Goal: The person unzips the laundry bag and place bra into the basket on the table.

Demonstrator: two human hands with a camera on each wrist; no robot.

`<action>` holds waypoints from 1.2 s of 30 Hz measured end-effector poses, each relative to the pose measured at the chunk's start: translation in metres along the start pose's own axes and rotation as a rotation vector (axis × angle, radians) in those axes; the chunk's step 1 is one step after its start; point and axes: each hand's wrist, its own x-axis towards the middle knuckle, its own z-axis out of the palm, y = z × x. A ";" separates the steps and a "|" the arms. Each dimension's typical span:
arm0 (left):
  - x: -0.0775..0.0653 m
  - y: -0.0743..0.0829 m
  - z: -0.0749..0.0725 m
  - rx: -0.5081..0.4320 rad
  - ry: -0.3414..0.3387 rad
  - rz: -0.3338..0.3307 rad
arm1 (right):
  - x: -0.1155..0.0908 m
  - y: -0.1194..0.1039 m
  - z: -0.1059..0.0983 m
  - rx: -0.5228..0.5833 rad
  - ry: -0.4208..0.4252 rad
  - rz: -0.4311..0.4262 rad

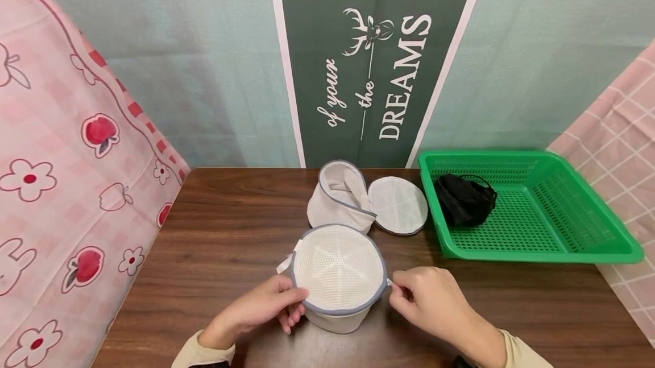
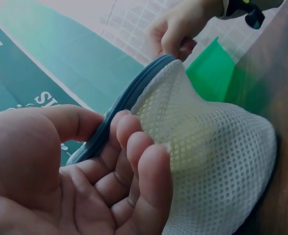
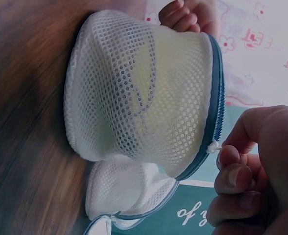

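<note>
A white mesh laundry bag (image 1: 340,268) with a blue-grey zipper rim stands on the table, its round lid on top. My left hand (image 1: 268,302) pinches the rim at the near left, thumb on the lid side and fingers beneath, as the left wrist view shows. At the bag's right side my right hand (image 1: 430,300) pinches the small white zipper pull (image 3: 213,147). Through the mesh something pale yellow (image 3: 180,98) shows inside. A white tag (image 1: 285,264) sticks out at the left of the rim.
Behind it stands a second mesh bag (image 1: 338,200), unzipped, with its round lid (image 1: 398,206) folded out to the right. A green plastic basket (image 1: 542,256) on the right holds a black cloth bundle (image 1: 464,200). Printed curtains (image 1: 220,61) hang behind the table's back edge.
</note>
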 end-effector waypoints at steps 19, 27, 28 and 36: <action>0.001 0.005 -0.009 0.066 0.121 0.051 | -0.004 -0.008 0.000 0.213 -0.067 -0.098; 0.003 0.006 -0.014 0.087 0.150 0.072 | -0.006 -0.011 0.001 0.304 -0.137 -0.155; 0.004 0.006 -0.014 0.086 0.155 0.073 | -0.006 -0.011 0.002 0.315 -0.147 -0.167; 0.008 0.006 -0.019 0.072 0.186 0.090 | -0.005 -0.012 0.003 0.386 -0.219 -0.248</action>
